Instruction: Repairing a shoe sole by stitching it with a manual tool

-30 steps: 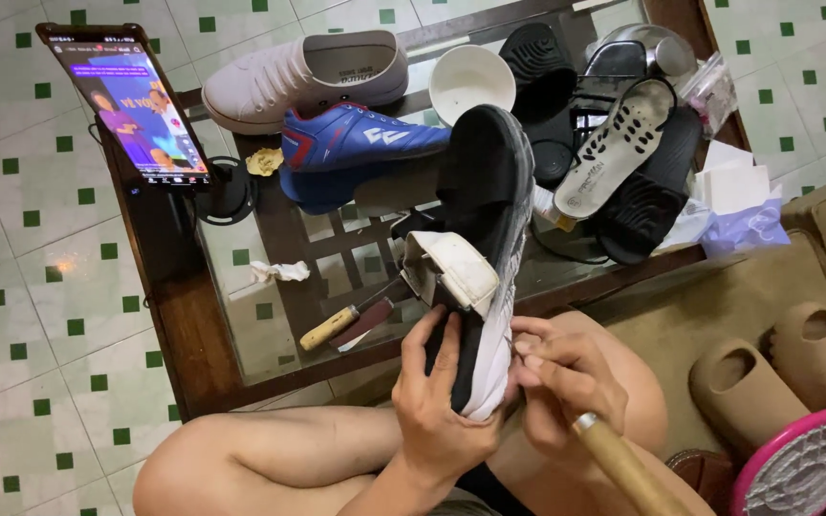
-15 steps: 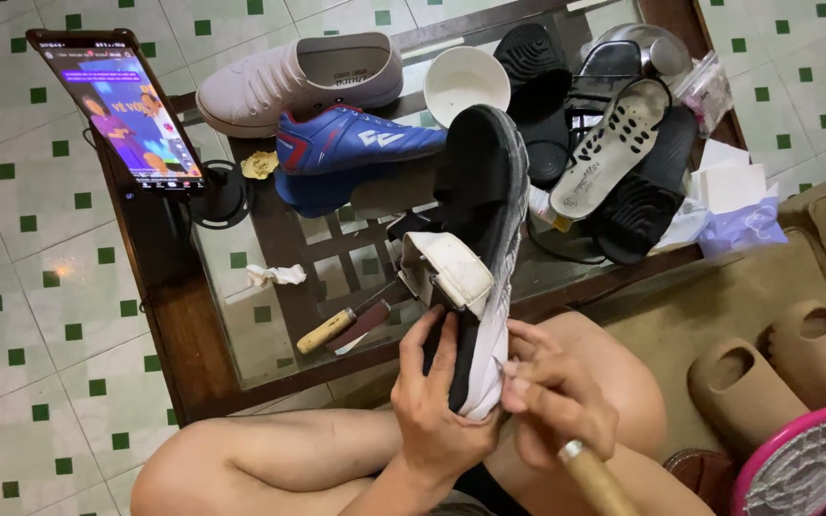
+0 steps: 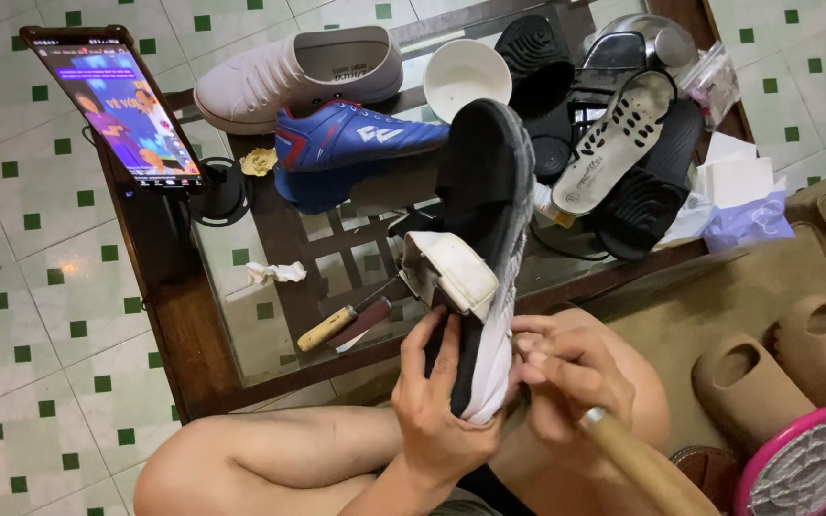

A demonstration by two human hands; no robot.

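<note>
At the far left a phone (image 3: 112,110) with a lit screen stands propped on a round black holder at the corner of the bench (image 3: 179,320), a low wooden frame with a glass top over a green-and-white tiled floor. Right of it lie a white shoe (image 3: 293,76) and, nearer, a blue shoe (image 3: 356,143), with a crumpled scrap of paper (image 3: 274,272) and a wooden-handled knife (image 3: 341,325) on the glass toward the near edge. A white bowl (image 3: 466,76) sits at the far side. In the middle, the left hand (image 3: 437,416) is clamped around the heel end of a black shoe (image 3: 485,239) with a white sole edge, holding it sole-up over the person's bare knees, its white heel patch peeled open. Just beside it, the right hand (image 3: 566,382) is closed on a wooden-handled tool (image 3: 642,468), fingertips pressed against the shoe's sole edge. Farther right, black sandals and a pale insole (image 3: 614,143) are piled on the bench. At the near right, two tan slippers (image 3: 776,368) rest beside a pink round object (image 3: 805,468).
</note>
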